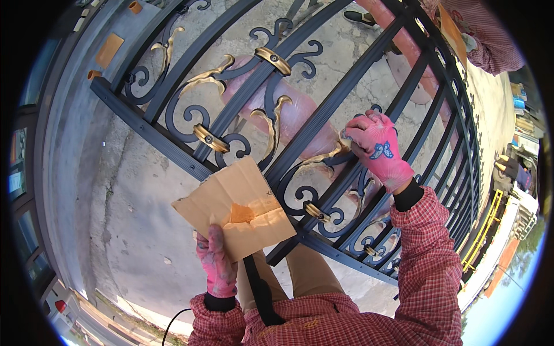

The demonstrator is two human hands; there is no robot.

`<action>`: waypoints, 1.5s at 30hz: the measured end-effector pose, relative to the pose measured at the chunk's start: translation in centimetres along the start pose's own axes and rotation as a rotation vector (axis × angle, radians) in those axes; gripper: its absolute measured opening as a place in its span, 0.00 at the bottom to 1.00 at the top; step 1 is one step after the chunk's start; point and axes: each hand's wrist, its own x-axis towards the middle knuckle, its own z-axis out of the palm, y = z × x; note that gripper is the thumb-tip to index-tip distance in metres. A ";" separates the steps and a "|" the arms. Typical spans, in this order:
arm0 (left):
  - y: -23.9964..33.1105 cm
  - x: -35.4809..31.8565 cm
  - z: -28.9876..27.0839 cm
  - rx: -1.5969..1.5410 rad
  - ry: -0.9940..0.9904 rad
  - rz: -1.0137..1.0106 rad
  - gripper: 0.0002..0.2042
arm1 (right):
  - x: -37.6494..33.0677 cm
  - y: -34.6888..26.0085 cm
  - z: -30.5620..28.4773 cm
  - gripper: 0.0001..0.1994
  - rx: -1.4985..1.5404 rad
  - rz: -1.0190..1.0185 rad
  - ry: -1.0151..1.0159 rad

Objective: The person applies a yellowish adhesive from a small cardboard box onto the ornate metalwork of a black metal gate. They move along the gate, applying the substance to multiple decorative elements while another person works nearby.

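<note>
My left hand [217, 262], in a pink glove, grips the lower edge of a flat piece of brown cardboard [210, 199], thumb on top. A darker orange-brown patch [242, 214] marks the middle of the cardboard. My right hand [376, 145], in a pink glove with a blue butterfly, is closed over the dark metal fence panel [311, 124]. Its fingertips are at a gold-coloured leaf [328, 158] on a scroll; whatever they pinch is hidden. Other scrolls carry gold leaves, and gold collars [210, 138] ring some bars.
Pink plastic-wrapped rolls [283, 106] lie beneath the raised panel. At the upper right, another person's plaid sleeve [490, 49] shows beside a piece of cardboard [452, 34]. A cardboard scrap [109, 50] lies on the ledge at the left. A truck [502, 230] stands far right.
</note>
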 end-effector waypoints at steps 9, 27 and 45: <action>-0.6 -0.5 -0.4 -0.017 0.040 -0.017 0.18 | -0.3 -1.4 -0.4 0.13 0.153 0.076 0.028; -0.8 -0.7 -1.4 -0.032 0.063 0.012 0.19 | -0.2 -3.8 1.4 0.10 0.048 0.121 0.061; -0.2 -0.6 -2.1 -0.050 0.080 -0.013 0.19 | -1.1 -7.7 3.1 0.16 -0.013 -0.015 0.076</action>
